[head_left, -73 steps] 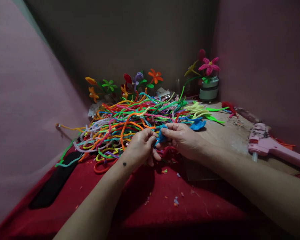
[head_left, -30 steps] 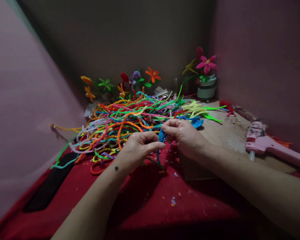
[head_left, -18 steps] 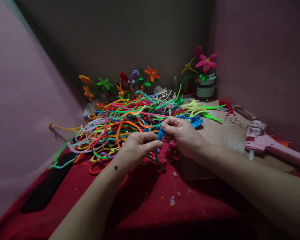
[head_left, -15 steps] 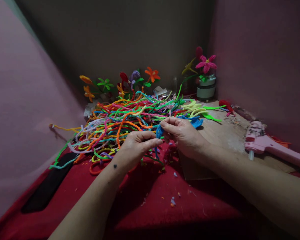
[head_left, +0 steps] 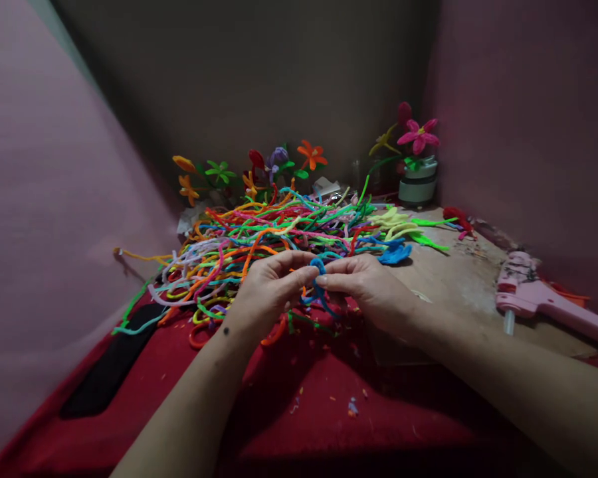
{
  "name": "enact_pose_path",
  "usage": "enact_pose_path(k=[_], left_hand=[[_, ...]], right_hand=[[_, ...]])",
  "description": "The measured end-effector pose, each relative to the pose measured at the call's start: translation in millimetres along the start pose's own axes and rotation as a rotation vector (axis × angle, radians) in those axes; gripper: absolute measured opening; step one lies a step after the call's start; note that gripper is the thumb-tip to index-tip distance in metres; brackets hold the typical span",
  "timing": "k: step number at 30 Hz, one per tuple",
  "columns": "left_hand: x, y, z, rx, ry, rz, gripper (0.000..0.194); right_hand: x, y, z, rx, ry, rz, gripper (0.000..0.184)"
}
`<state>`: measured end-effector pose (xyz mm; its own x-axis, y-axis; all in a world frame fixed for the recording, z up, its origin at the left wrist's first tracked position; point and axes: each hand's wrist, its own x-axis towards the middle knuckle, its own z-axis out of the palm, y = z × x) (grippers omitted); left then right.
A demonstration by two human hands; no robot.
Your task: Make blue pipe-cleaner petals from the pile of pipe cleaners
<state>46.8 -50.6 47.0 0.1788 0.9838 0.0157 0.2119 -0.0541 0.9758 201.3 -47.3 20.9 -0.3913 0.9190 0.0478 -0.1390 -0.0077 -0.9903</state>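
Between my two hands is a blue pipe cleaner [head_left: 320,287], bent into a loop at the top with a tail hanging below. My left hand [head_left: 278,282] pinches it between thumb and forefinger from the left. From the right, my right hand [head_left: 361,282] grips the same loop with closed fingertips. Just beyond the hands spreads a tangled heap of pipe cleaners [head_left: 259,229] in many colours. A finished-looking blue petal shape [head_left: 395,252] lies at the right end of the heap.
A pink glue gun [head_left: 521,289] rests on a board [head_left: 471,279] at the right. Pipe-cleaner flowers [head_left: 312,155] stand along the back, with a pale green jar [head_left: 417,182] at back right. A black strip [head_left: 109,365] lies on the red cloth [head_left: 303,425] at left.
Both hands have turned the blue pipe cleaner so its loop now shows upright between the fingertips. The right hand has come lower, uncovering the blue petal shape. The view has shifted slightly.
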Motion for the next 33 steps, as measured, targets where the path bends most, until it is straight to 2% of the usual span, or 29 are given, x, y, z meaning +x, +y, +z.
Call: enact_pose_path(k=[3, 8, 14, 17, 21, 23, 26, 29, 31, 33], left_hand=[[-1, -3, 2.9, -0.099, -0.032, -0.056, 0.016], [1, -10, 5.7, -0.125, 0.026, -0.008, 0.020], [-1, -10, 14.8, -0.021, 0.064, 0.006, 0.018], [-3, -8, 21.2, 0.018, 0.109, 0.037, 0.016], [-5, -11, 26.1, 0.029, 0.160, 0.065, 0.016], [-5, -14, 26.9, 0.058, 0.165, 0.086, 0.018], [-5, -16, 27.2, 0.085, 0.152, 0.117, 0.021], [-2, -13, 26.0, 0.063, 0.110, 0.073, 0.020], [0, -11, 24.2, 0.035, 0.089, 0.034, 0.019], [1, -10, 22.4, 0.020, 0.081, 0.024, 0.017]], right_hand=[[-2, 2, 3, 0.028, -0.023, 0.031, 0.017], [-1, 4, 3, -0.071, -0.013, -0.021, 0.026], [1, 7, 3, -0.186, -0.007, 0.032, 0.022], [1, 8, 5, -0.192, 0.045, 0.037, 0.019], [1, 8, 8, -0.129, 0.122, -0.005, 0.010], [0, 9, 9, -0.183, 0.165, -0.052, 0.008], [1, 13, 8, -0.308, 0.215, -0.154, 0.009], [3, 16, 6, -0.308, 0.208, -0.204, 0.008], [5, 15, 4, -0.234, 0.174, -0.137, 0.008], [6, 14, 4, -0.170, 0.147, -0.013, 0.009]])
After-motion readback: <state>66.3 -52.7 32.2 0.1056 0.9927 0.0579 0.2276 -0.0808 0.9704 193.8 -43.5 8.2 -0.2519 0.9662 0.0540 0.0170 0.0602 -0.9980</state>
